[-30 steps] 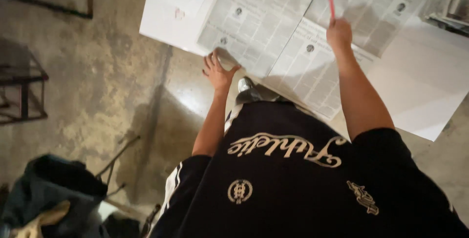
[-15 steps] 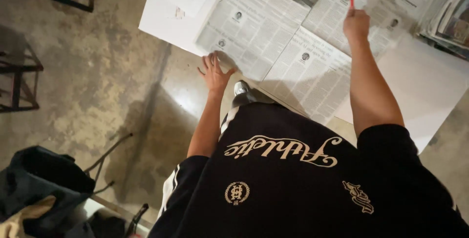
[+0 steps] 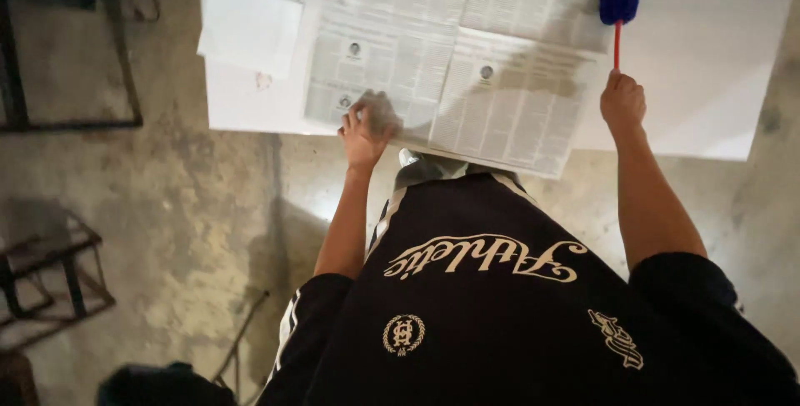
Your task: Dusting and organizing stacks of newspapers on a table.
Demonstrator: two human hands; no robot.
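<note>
- Two hands are at work over an opened newspaper that lies spread on white sheets on the concrete floor.
- The left hand rests on the near left edge of the newspaper, fingers slightly bent and pressing on the page; a greyish crumpled bit seems to sit under the fingers, but whether the hand grasps it I cannot tell.
- The right hand is clenched round the thin red handle of a brush with a fluffy blue head.
- The brush's long axis runs straight away from the person, head at the far end, over the right margin of the newspaper where it meets the bare white sheet.
- The newspaper lies directly ahead of both hands, its long side running left to right; the left hand touches it, while the right hand hovers just beside its right edge.
- The pages show grey columns of print, small round portrait pictures and a larger photograph at the far edge.
- A smaller white sheet overlaps the far left corner, and a dark metal frame stands well apart at the left.
</note>
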